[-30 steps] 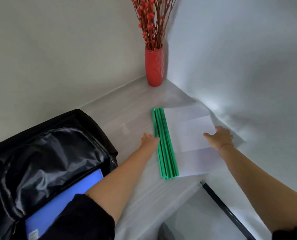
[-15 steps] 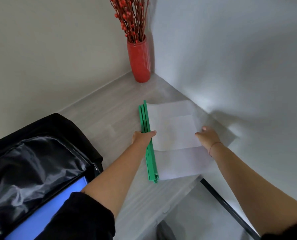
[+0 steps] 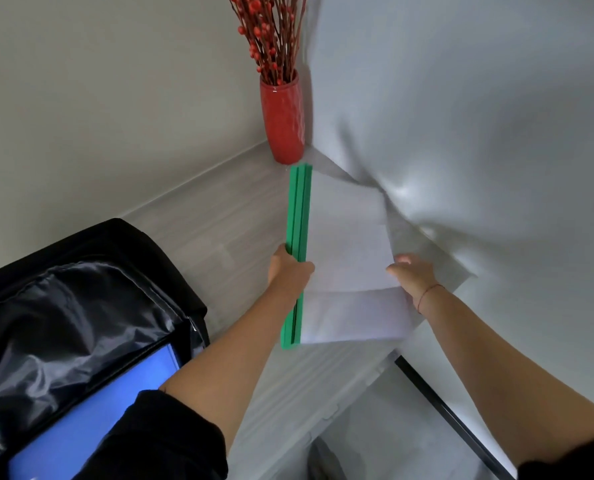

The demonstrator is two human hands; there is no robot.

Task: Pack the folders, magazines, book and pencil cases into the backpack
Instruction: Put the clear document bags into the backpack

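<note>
A stack of clear folders [image 3: 349,268] with green spine bars and white paper inside is tilted up off the grey table [image 3: 212,216] near the corner. My left hand [image 3: 290,268] grips the green spines at their middle. My right hand [image 3: 415,277] holds the stack's right edge. The open black backpack [image 3: 67,306] lies at the lower left, showing its shiny black lining, with a blue folder [image 3: 81,420] inside it.
A red vase [image 3: 282,121] with red berry branches stands in the corner just beyond the folders. Walls close in behind and on the right. The table's front edge runs diagonally below my arms, with a dark bar [image 3: 451,414] beneath it.
Both hands have closed on the folder stack and lifted it from lying flat, so it now tilts up with its far end near the vase.
</note>
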